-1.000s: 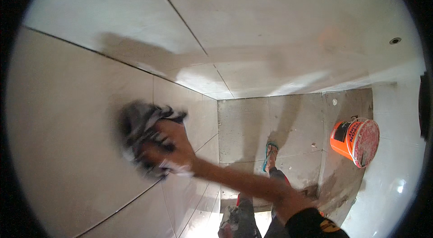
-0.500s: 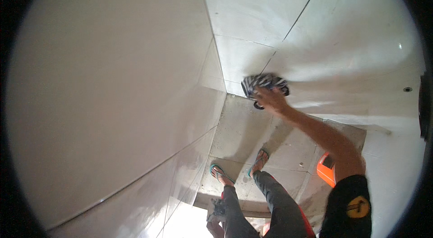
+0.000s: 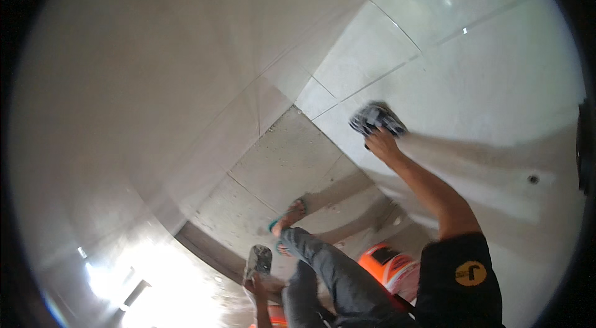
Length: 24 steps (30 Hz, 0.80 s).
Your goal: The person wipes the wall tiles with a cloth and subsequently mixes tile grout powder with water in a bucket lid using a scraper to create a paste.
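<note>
A: Where to look for the striped cloth [image 3: 377, 118]?

B: Just past the fingertips of the right hand [image 3: 382, 143], up and slightly to the left in the head view. Touching the hand, and seemingly against the pale wall [image 3: 484, 92], above the seam with the floor [image 3: 285, 148]

A: And lying which way?

B: Bunched and a little blurred, so hard to give a firm long axis. Looks widest from left to right, dipping toward the right end, so more across the line of the fingers than along it

A: Nearer to which hand?

B: To the right, clearly. Well apart from the left hand [image 3: 254, 287], down low beside the legs [image 3: 335, 275]

A: And the pose of the right arm [image 3: 428, 188]?

B: Extended from a black sleeve [image 3: 459, 287] at lower right, slightly bent, slanting up and left toward the wall

A: Spread or closed at the end of it?

B: Pinching the near edge of the cloth, with fingers bent and partly lost in the folds. Cannot tell how firmly

A: And on the left?

B: Closed around the lower end of a grey flat thing [image 3: 261, 259], blotched with dark. Cannot tell the kind

A: Anything else close by?

B: An orange bucket [image 3: 392, 266], partly behind the sleeve and legs
</note>
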Each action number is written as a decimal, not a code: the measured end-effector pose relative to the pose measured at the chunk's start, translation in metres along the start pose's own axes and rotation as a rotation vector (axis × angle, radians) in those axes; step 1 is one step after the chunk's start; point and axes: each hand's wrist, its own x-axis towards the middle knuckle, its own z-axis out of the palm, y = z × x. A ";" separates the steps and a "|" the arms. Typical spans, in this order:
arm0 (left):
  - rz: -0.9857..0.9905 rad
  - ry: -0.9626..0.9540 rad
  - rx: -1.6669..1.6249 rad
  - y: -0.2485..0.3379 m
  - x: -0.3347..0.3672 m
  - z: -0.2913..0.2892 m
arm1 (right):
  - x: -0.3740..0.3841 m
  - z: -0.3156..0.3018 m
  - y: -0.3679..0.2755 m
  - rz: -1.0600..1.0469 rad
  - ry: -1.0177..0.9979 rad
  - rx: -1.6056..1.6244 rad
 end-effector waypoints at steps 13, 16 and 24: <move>-0.525 0.416 -0.455 -0.047 -0.131 0.031 | 0.132 -0.217 0.083 -0.184 -0.326 -0.117; -0.540 0.507 -0.450 -0.034 -0.139 0.047 | 0.183 -0.094 -0.011 -0.266 -0.364 -0.026; -0.797 0.605 -0.561 -0.046 -0.184 0.078 | 0.037 -0.155 -0.058 -0.932 -1.125 -0.262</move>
